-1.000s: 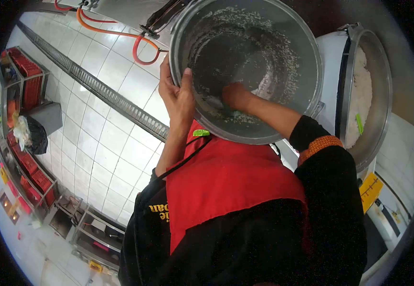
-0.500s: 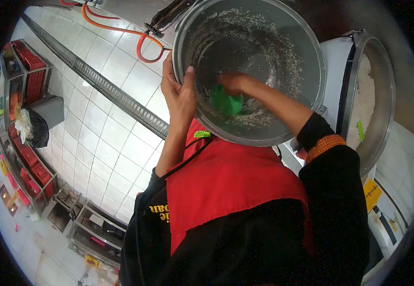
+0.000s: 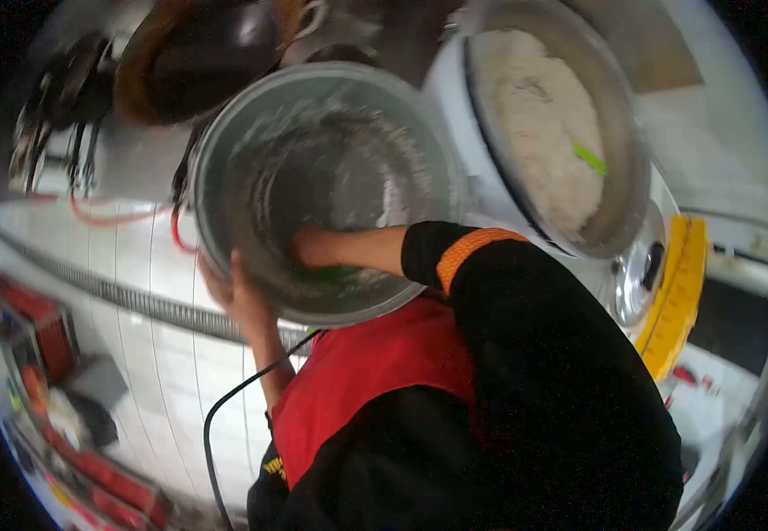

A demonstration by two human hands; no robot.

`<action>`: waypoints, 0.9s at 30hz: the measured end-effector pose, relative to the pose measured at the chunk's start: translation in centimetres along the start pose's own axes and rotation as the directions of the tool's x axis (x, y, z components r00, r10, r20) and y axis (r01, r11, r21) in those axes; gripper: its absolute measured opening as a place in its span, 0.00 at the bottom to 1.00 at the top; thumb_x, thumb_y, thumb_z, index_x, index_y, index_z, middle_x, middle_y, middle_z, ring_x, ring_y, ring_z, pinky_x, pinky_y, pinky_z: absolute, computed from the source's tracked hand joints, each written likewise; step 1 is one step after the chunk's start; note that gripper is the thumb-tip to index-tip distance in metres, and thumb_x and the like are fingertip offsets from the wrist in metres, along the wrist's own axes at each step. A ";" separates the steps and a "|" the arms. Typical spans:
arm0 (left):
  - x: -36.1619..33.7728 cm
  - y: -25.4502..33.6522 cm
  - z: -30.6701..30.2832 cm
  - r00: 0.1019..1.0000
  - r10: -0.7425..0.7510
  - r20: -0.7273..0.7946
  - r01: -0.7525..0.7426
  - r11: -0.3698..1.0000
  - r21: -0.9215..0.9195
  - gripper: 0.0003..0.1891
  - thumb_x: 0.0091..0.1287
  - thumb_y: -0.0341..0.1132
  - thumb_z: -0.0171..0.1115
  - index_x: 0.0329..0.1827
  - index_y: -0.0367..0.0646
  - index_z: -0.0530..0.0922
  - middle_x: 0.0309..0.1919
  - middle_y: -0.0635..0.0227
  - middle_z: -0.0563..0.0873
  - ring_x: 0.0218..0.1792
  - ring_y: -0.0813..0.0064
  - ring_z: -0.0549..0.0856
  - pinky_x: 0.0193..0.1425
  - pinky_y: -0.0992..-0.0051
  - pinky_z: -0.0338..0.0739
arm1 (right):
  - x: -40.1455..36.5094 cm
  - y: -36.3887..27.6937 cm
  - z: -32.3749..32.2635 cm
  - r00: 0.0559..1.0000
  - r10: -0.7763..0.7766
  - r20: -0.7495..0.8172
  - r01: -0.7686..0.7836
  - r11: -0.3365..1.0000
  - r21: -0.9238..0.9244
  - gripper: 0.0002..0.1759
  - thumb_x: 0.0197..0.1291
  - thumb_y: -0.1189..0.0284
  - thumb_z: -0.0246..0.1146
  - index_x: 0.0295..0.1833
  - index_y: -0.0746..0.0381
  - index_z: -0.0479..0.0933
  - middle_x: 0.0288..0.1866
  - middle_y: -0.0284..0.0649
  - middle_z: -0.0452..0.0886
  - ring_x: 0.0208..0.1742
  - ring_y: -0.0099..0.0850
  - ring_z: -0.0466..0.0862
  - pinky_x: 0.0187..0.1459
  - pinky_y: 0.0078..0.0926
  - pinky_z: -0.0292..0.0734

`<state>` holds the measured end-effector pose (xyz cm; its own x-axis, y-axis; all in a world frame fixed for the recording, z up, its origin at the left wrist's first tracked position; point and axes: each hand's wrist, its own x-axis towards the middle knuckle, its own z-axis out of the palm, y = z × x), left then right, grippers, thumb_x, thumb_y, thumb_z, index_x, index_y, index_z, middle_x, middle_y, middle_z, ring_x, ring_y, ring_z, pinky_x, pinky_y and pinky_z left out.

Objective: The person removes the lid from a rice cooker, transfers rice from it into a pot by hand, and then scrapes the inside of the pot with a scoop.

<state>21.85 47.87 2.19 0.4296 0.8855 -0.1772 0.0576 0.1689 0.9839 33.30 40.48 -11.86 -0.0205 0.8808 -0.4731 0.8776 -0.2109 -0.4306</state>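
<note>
While my left hand [image 3: 244,301] grips the rim of a wide, round, grey metal pot [image 3: 229,173], touching my red cloth apron [image 3: 384,350], my right hand [image 3: 315,249] reaches inside over a blurred green object [image 3: 320,273], its hold unclear. The pot looks rigid, likely heavy, best held by its rim.

Grey round metal pot [image 3: 224,168]: before the person; right hand [image 3: 313,248] inside, left hand [image 3: 244,301] at its near-left rim.
Wide round brown pan [image 3: 198,66]: beyond the pot, leftward.
Round metal-lined vessel [image 3: 625,168]: right of the pot; white mass [image 3: 548,133] inside, lime-green strip [image 3: 590,158] on that.
</note>
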 end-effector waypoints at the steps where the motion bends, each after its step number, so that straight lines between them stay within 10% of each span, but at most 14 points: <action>1: -0.1 0.4 0.2 0.997 0.075 0.033 -0.076 0.996 0.038 0.26 0.67 0.30 0.55 0.67 0.32 0.61 0.59 0.55 0.73 0.56 0.65 0.74 0.60 0.70 0.68 | -1.0 -0.2 -2.9 0.992 -0.086 0.094 0.098 0.986 -0.137 0.16 0.50 0.73 0.57 0.46 0.63 0.77 0.41 0.46 0.81 0.44 0.44 0.81 0.46 0.40 0.76; 5: -0.2 1.4 1.4 0.991 0.105 0.087 -0.101 0.994 -0.049 0.24 0.67 0.26 0.52 0.66 0.33 0.62 0.57 0.58 0.74 0.54 0.68 0.75 0.59 0.70 0.68 | -3.1 0.2 -8.6 0.994 -0.027 0.102 0.036 0.996 -0.086 0.19 0.48 0.74 0.59 0.49 0.61 0.80 0.50 0.50 0.80 0.50 0.42 0.82 0.46 0.43 0.78; 7: 0.3 1.2 1.6 0.994 0.098 0.054 -0.093 0.992 -0.081 0.24 0.66 0.26 0.52 0.66 0.34 0.62 0.58 0.58 0.73 0.55 0.68 0.74 0.60 0.69 0.68 | -9.0 -0.6 -14.7 0.992 0.122 0.017 -0.119 0.911 0.395 0.20 0.48 0.76 0.58 0.51 0.60 0.78 0.50 0.51 0.80 0.49 0.42 0.81 0.47 0.41 0.77; 10: 0.9 1.0 1.6 0.990 0.109 0.087 -0.094 0.983 -0.160 0.27 0.64 0.24 0.55 0.68 0.39 0.62 0.60 0.58 0.73 0.54 0.65 0.76 0.59 0.67 0.72 | -18.9 -0.1 -20.9 0.931 0.077 -0.358 0.159 0.795 0.585 0.17 0.57 0.78 0.53 0.54 0.62 0.71 0.48 0.48 0.79 0.51 0.38 0.79 0.53 0.33 0.71; 13: 1.2 0.8 1.3 0.992 0.092 0.087 -0.083 0.991 -0.102 0.28 0.65 0.26 0.56 0.69 0.40 0.61 0.62 0.58 0.71 0.57 0.64 0.75 0.61 0.66 0.70 | -29.6 1.2 -23.9 0.722 0.233 -0.652 0.299 0.745 0.597 0.15 0.63 0.78 0.52 0.55 0.64 0.71 0.50 0.40 0.78 0.53 0.29 0.76 0.58 0.28 0.70; 15: 0.8 1.2 1.5 0.997 0.054 0.058 -0.050 0.996 -0.074 0.28 0.67 0.31 0.57 0.70 0.42 0.60 0.64 0.59 0.69 0.59 0.64 0.72 0.63 0.65 0.68 | -35.0 2.1 -23.9 0.477 0.477 -0.739 0.128 0.794 0.595 0.15 0.61 0.80 0.52 0.54 0.62 0.73 0.50 0.41 0.79 0.54 0.33 0.78 0.56 0.26 0.71; 17: 0.3 2.2 1.9 0.998 0.035 0.059 -0.032 0.998 -0.056 0.28 0.67 0.33 0.57 0.69 0.42 0.60 0.64 0.59 0.69 0.59 0.65 0.73 0.62 0.65 0.68 | -37.8 4.2 -22.2 0.247 0.521 -0.817 -0.372 0.829 0.417 0.17 0.58 0.81 0.51 0.54 0.60 0.71 0.52 0.44 0.78 0.53 0.42 0.78 0.52 0.38 0.73; 20: 0.8 2.1 1.4 0.998 0.029 0.061 -0.028 0.999 -0.022 0.27 0.67 0.35 0.58 0.68 0.42 0.62 0.61 0.60 0.71 0.57 0.66 0.74 0.61 0.66 0.68 | -39.9 6.1 -18.0 0.460 0.526 -0.716 -0.701 0.709 0.070 0.18 0.58 0.81 0.52 0.55 0.59 0.71 0.56 0.44 0.75 0.56 0.47 0.75 0.53 0.41 0.72; 23: 2.1 1.7 0.2 0.991 0.047 0.128 -0.044 0.999 -0.031 0.26 0.68 0.37 0.57 0.66 0.39 0.63 0.60 0.59 0.72 0.57 0.66 0.73 0.61 0.67 0.67 | -41.1 8.1 -16.8 0.440 0.590 -0.677 -0.788 0.615 0.024 0.19 0.57 0.75 0.55 0.56 0.58 0.71 0.59 0.42 0.73 0.57 0.46 0.74 0.52 0.41 0.71; 27: 3.7 0.3 -0.6 0.978 0.088 0.188 -0.085 0.996 -0.022 0.23 0.68 0.37 0.57 0.63 0.37 0.65 0.57 0.59 0.73 0.56 0.68 0.73 0.61 0.69 0.66 | -44.6 17.9 -14.7 0.451 0.632 -0.630 -0.614 0.732 0.295 0.19 0.57 0.65 0.57 0.54 0.58 0.73 0.55 0.43 0.76 0.54 0.45 0.76 0.53 0.40 0.70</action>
<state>22.93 51.39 1.80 0.5948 0.7996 -0.0828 0.0011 0.1022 0.9948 56.93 3.71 12.84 0.8471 0.5314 -0.0011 0.5141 -0.8199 -0.2519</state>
